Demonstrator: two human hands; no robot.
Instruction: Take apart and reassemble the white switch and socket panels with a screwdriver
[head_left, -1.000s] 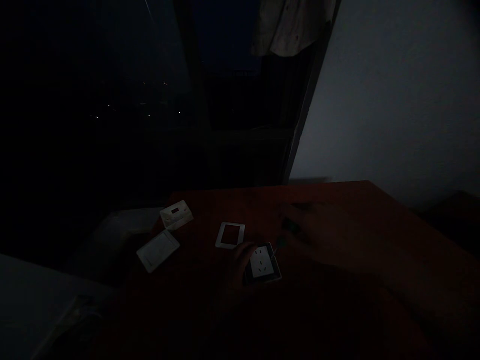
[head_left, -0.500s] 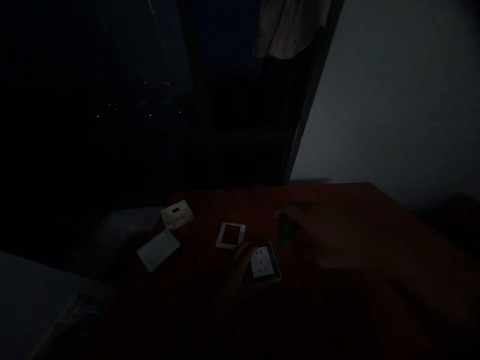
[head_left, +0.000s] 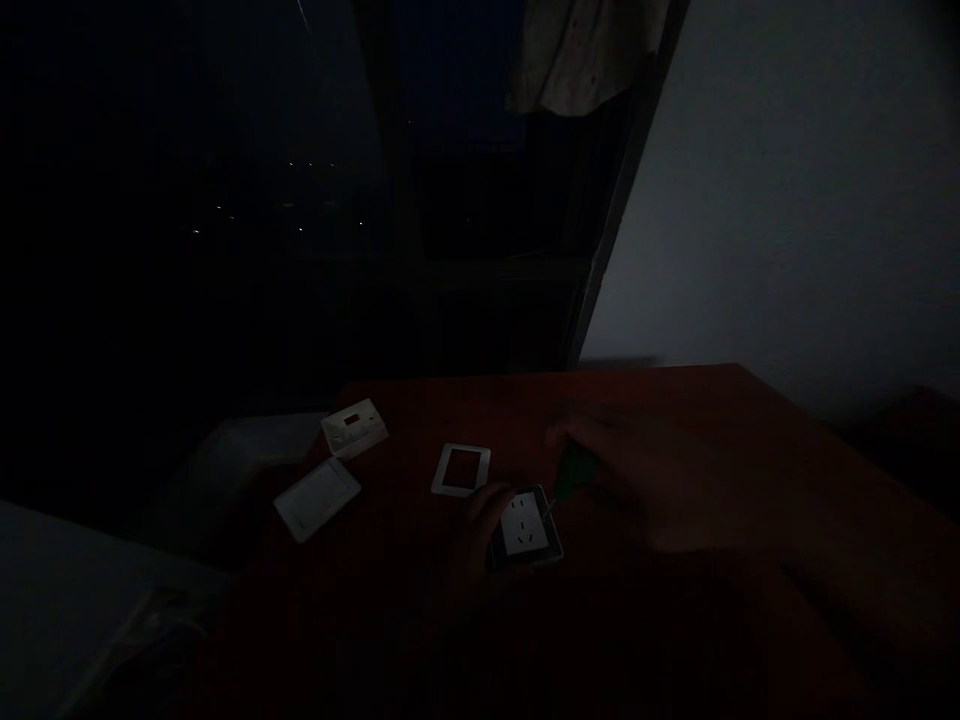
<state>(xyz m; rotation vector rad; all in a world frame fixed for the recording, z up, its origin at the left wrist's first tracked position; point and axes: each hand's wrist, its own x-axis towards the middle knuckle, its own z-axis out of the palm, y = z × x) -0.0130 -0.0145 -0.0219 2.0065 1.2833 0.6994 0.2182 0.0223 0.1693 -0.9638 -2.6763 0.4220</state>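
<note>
Holding was split, head view: the socket (head_left: 516, 533) was gripped at its left edge by the left hand (head_left: 477, 535) on the table (head_left: 675, 392), likely against twisting. The green-handled screwdriver (head_left: 575, 471) was pinched by the right hand (head_left: 645, 482), tip at the socket's right edge, slanted probably for access. The frame (head_left: 441, 470), plate (head_left: 316, 500) and slotted white piece (head_left: 358, 435) were laid to its left, presumably for room.

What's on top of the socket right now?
The left hand overlaps the left edge of the socket; a green-handled screwdriver has its tip at the dark right border. What the hand covers is hidden.
</note>
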